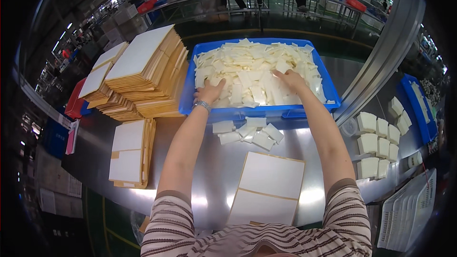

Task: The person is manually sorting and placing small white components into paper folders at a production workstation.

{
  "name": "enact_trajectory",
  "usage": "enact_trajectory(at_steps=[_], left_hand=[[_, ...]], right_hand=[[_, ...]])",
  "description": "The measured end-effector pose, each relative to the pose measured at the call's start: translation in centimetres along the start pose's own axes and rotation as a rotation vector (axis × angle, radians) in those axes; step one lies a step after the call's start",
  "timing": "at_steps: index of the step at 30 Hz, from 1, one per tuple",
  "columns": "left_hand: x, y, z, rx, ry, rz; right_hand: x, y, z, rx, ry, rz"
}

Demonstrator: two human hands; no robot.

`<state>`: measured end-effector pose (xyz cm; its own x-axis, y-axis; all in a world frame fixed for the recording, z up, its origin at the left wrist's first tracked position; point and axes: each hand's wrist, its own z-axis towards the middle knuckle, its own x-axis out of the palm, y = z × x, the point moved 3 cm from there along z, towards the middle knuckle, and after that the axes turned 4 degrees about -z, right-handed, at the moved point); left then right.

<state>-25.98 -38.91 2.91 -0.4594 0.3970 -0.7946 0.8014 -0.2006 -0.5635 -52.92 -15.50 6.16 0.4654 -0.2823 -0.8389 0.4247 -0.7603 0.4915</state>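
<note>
A blue plastic bin [266, 113] stands on the metal table in front of me, heaped with flat, cream-white rectangular pieces [247, 59]. My left hand [209, 93] rests at the bin's near left side, thumb apart from the fingers, touching the heap. Toward the right of the same heap lies my right hand [292, 81], with its fingers reaching over the pieces; part of them is hard to make out. Neither hand visibly lifts a piece. Several loose white pieces [247, 132] lie on the table just below the bin.
A white-and-tan card sheet [269, 185] lies close to me. Tall stacks of similar sheets [147, 69] and a smaller stack [128, 153] are at left. Stacked white blocks [373, 145], a blue tray [421, 109] and white baskets [408, 212] are at right, past a metal post [385, 43].
</note>
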Motion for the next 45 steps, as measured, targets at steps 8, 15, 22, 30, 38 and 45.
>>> enact_trajectory(at_steps=[8, 15, 22, 30, 38, 45], left_hand=[[0.2, -1.7, -0.4, 0.074, 0.059, 0.001], [-1.2, 4.0, 4.4, 0.199, 0.114, -0.17], [0.4, -2.8, -1.1, 0.323, 0.466, -0.555], [2.5, -1.6, 0.9, 0.071, 0.482, -0.871], [2.3, -2.4, -0.8, 0.044, 0.198, -1.002], [0.6, -2.6, -3.2, 0.317, 0.016, -0.983]], right_hand=[[1.1, -1.0, 1.3, -0.112, -0.048, 0.012], [2.5, 5.2, -2.6, -0.228, 0.123, 0.139], [2.1, 2.2, -1.2, -0.348, 0.203, 0.514], [5.2, 4.0, -1.5, -0.399, 0.091, 0.698], [5.2, 3.8, -1.4, -0.354, 0.073, 0.5], [4.7, 6.1, -3.5, -0.435, 0.086, 0.588]])
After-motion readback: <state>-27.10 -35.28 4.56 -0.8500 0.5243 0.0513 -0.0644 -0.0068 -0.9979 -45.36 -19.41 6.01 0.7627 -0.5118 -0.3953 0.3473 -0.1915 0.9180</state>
